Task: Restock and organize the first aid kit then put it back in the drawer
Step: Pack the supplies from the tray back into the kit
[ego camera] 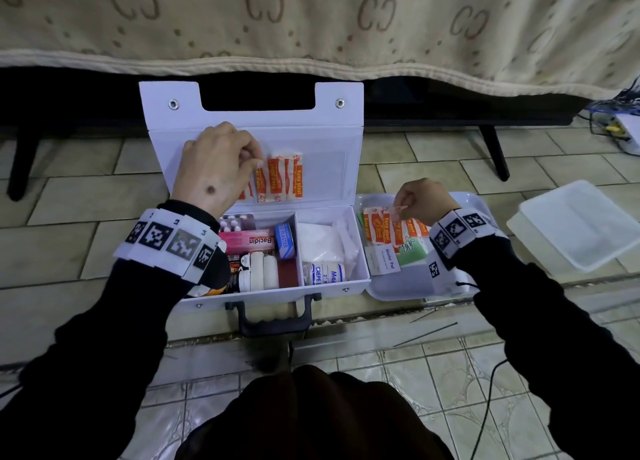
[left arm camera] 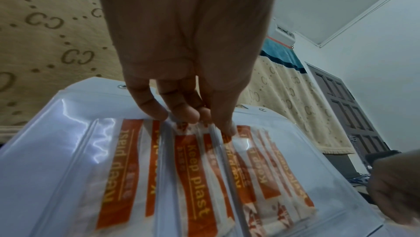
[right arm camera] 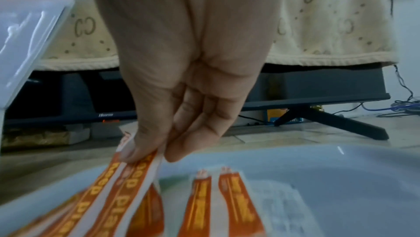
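The white first aid kit (ego camera: 256, 120) lies open on the tiled floor with its lid upright. A clear pocket in the lid holds several orange-and-white plasters (ego camera: 282, 179) (left arm camera: 195, 178). My left hand (ego camera: 256, 159) (left arm camera: 200, 120) is at the pocket's mouth, fingers and thumb pinching the tops of those plasters. To the right, more plasters (ego camera: 377, 224) lie in a white tray (ego camera: 408, 286). My right hand (ego camera: 403, 208) (right arm camera: 147, 156) hovers over the tray and pinches a strip of plasters (right arm camera: 127, 183) by its top end.
The kit's base holds a pink box (ego camera: 247, 241), a crepe bandage roll (ego camera: 325, 272), bottles and gauze. Alcohol pads (ego camera: 388, 260) lie in the tray. A clear lidded container (ego camera: 575, 224) sits at the right. A TV stand leg (ego camera: 495, 154) and cables (ego camera: 616, 120) are behind.
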The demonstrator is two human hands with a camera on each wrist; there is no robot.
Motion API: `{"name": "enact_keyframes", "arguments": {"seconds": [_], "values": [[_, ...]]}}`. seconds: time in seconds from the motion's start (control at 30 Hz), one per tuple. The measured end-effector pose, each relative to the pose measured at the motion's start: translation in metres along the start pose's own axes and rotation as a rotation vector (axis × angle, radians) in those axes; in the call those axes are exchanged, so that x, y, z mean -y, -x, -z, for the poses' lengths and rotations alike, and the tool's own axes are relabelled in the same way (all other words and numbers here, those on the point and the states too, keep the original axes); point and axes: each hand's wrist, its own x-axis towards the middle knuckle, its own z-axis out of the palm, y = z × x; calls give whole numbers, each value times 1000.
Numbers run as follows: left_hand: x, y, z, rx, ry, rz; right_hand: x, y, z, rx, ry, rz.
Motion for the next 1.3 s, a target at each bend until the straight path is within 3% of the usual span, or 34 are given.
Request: {"name": "enact_keyframes", "arguments": {"seconds": [0.17, 0.23, 0.3, 0.37, 0.47, 0.67, 1.13, 1.23, 1.3], "values": [[-1, 0, 1, 10, 17, 5, 20, 17, 40, -47, 95, 91], [-1, 0, 1, 10, 26, 6, 40, 28, 60, -206, 28, 197], [-1, 1, 1, 10, 27, 4, 67, 37, 74, -409, -183, 319], [-1, 1, 2, 10, 30, -2, 96, 39, 77, -494, -357, 456], [0, 0, 2, 5, 34, -12, 133, 38, 63, -459, -385, 581], [2, -1, 1, -20, 29, -26, 159, 34, 34, -407, -168, 645], [5, -3, 16, 1, 99, -23, 167, 31, 7, -155, -39, 520], [15, -11, 30, -110, -81, -48, 169, 31, 3, -157, -67, 479], [24, -16, 36, -66, -177, -22, 170, 31, 1, -152, -72, 455]]}}
